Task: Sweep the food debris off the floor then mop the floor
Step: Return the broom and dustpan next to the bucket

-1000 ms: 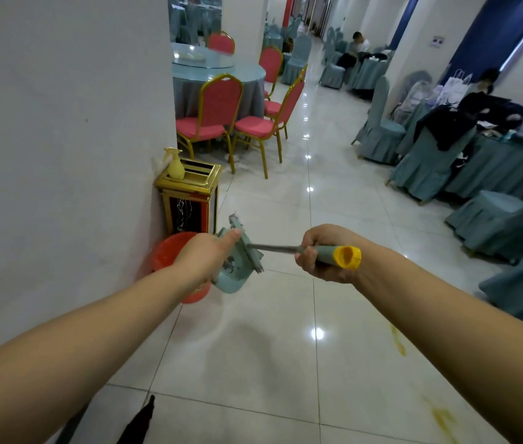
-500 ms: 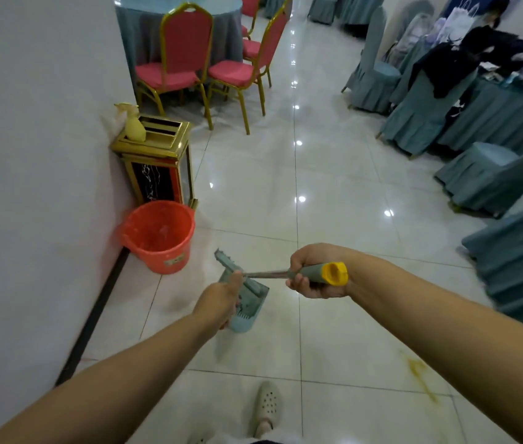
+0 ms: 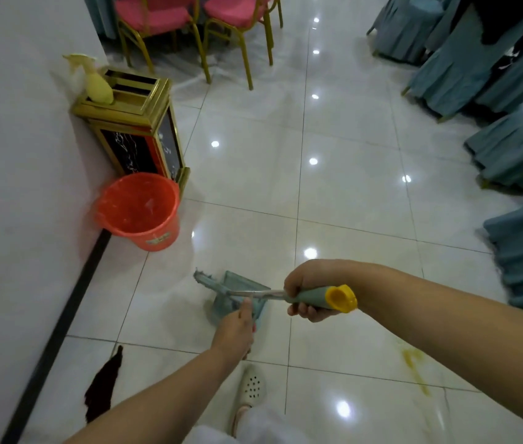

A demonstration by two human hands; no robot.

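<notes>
Far left of the frame, a white wall (image 3: 13, 155) is being followed by a black skirting strip. At the lower left, a dark rag (image 3: 103, 387) is lying on the floor (image 3: 349, 193) by that strip. Upper left, a gold bin (image 3: 138, 133) is being topped by a yellow spray bottle (image 3: 95, 81), and just below it a red bucket (image 3: 140, 211) is standing against the wall.

Centre frame, the mop (image 3: 241, 294) is being held low, its teal head just over the tiles. The left hand (image 3: 236, 331) is being kept at the head end, fingers curled; whether they are gripping the shaft or the head cannot be told. A pale shoe (image 3: 252, 386) is showing below it.

Right of centre, the right hand (image 3: 309, 293) is being wrapped fully around the teal grip, yellow cap poking out past the fist.

Lower right, a yellow stain (image 3: 413, 368) is smeared across the tiles, well apart from the mop head. No loose debris can be picked out here.

Risks from here: the glossy floor is likely being made slippery once wet, and a foot could skid near the stain. A wide swing left could knock the bucket over. The rag could be caught underfoot. At the right edge, draped chairs (image 3: 509, 149) could be clipped by the handle end.
</notes>
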